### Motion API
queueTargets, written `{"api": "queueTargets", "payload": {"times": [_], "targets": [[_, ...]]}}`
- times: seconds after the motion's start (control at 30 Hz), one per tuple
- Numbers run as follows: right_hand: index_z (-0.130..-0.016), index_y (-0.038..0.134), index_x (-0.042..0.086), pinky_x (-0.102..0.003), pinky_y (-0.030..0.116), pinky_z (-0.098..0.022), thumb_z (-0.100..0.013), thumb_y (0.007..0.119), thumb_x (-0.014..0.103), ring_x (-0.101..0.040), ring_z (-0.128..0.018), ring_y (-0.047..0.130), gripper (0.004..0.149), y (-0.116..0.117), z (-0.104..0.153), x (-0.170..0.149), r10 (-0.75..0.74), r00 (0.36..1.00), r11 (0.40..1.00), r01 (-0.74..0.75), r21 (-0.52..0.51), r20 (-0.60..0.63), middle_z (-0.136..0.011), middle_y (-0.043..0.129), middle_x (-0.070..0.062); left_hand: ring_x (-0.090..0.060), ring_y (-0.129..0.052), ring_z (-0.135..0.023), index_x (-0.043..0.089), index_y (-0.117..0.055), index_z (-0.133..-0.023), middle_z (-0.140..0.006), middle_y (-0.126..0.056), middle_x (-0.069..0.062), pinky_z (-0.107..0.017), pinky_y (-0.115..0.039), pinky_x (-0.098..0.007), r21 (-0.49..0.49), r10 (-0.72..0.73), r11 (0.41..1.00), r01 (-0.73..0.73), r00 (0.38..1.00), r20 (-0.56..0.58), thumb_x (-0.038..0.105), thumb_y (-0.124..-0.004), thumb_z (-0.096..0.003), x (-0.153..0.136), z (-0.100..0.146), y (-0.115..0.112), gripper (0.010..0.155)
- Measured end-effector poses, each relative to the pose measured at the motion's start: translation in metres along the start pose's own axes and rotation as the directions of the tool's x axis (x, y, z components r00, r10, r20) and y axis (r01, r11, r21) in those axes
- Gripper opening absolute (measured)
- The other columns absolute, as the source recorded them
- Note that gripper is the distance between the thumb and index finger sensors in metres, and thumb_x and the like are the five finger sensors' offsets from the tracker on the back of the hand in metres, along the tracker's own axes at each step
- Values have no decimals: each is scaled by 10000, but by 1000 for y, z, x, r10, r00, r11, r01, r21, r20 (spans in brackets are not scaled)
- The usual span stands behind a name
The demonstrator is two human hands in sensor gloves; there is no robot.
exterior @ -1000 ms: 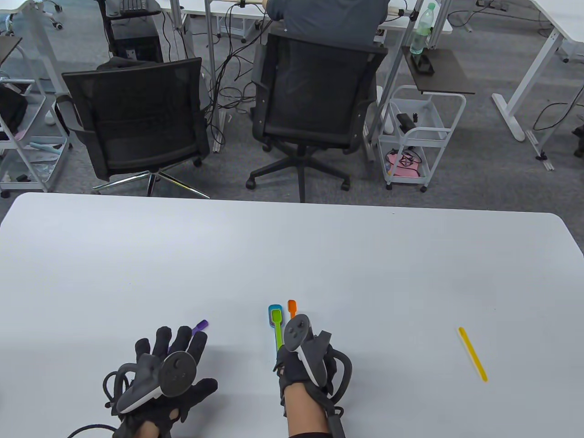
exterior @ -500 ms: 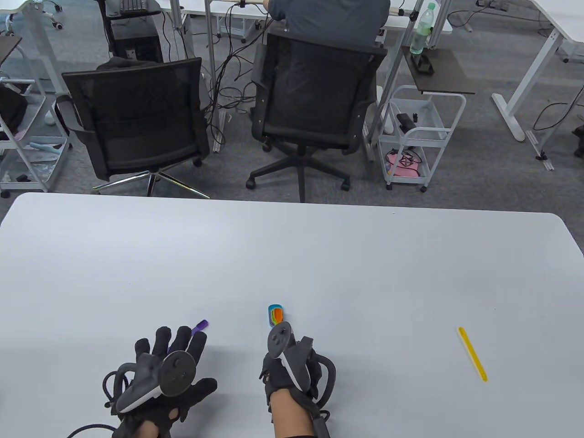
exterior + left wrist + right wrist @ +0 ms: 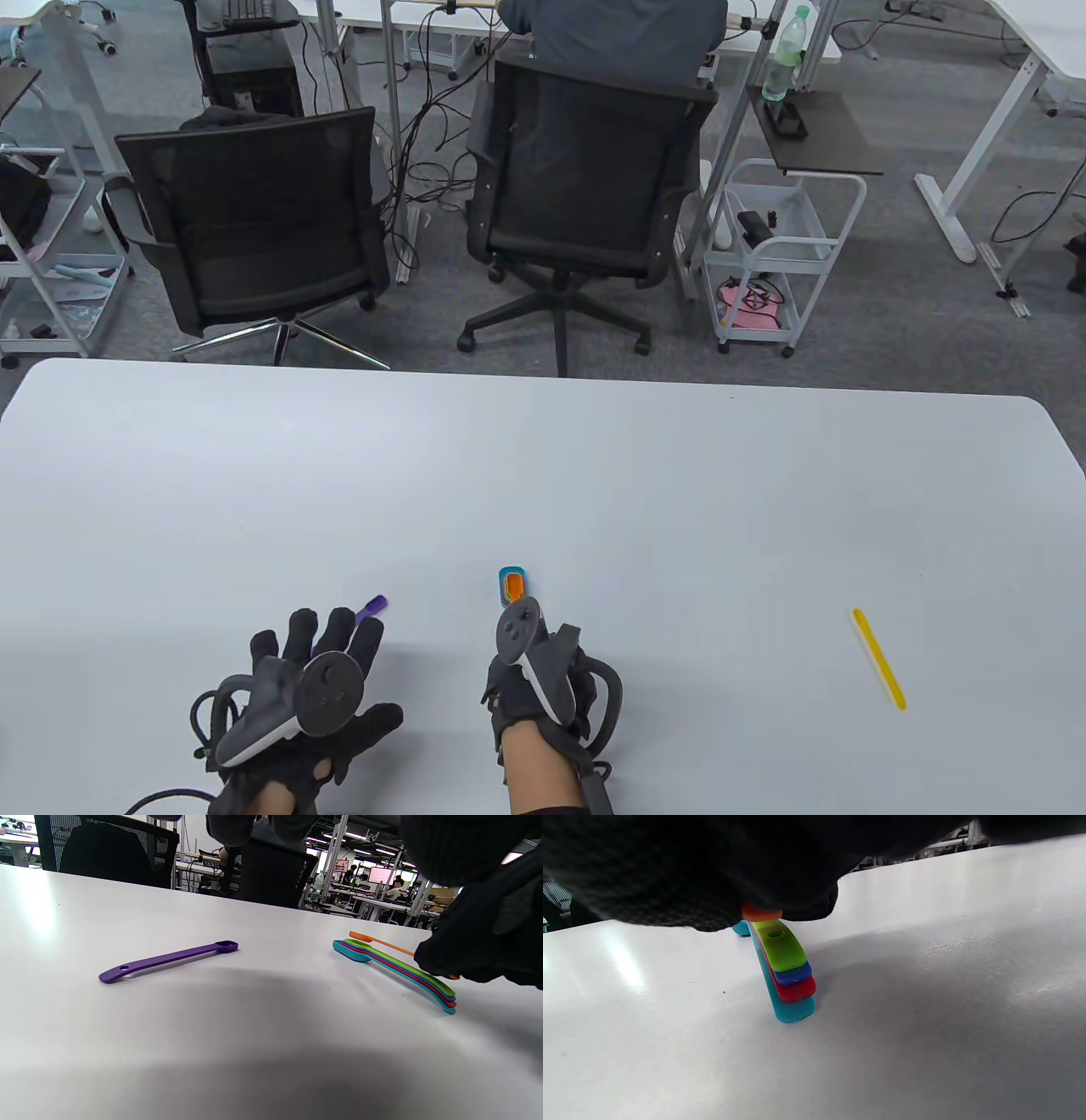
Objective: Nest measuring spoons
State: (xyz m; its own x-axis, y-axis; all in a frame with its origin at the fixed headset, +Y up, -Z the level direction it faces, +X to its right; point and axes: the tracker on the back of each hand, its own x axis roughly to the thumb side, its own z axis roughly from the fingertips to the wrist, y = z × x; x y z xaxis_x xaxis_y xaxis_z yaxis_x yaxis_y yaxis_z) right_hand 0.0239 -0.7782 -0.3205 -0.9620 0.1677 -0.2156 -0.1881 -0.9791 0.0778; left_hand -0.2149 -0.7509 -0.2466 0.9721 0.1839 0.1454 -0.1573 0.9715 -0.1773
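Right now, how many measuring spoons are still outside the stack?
2: the purple spoon under the left hand, the yellow spoon far right. The orange spoon is landing on the stack.

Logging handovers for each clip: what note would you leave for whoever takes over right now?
Right hand holds the orange spoon by its handle over the nested stack (teal, red, blue, green), bowl in but handle not seated.
Left hand rests open, covering the purple spoon from above.
Yellow spoon lies alone at the table's right.
Done: four nested. Left: seat orange, add purple and yellow.
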Motion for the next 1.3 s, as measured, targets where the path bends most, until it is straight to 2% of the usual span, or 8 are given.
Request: {"api": "queueTargets", "payload": {"times": [1.3], "targets": [[-727, 918, 75, -329, 874, -7, -372, 943, 543, -24, 1, 875, 588, 2, -3, -4, -14, 1000, 1000, 14, 21, -13, -284, 980, 128, -602, -273, -1162, 211, -386, -1211, -1278, -354, -181, -689, -232, -830, -3, 3, 1000, -3, 1000, 0, 716, -789, -426, 0, 0, 0, 1016]]}}
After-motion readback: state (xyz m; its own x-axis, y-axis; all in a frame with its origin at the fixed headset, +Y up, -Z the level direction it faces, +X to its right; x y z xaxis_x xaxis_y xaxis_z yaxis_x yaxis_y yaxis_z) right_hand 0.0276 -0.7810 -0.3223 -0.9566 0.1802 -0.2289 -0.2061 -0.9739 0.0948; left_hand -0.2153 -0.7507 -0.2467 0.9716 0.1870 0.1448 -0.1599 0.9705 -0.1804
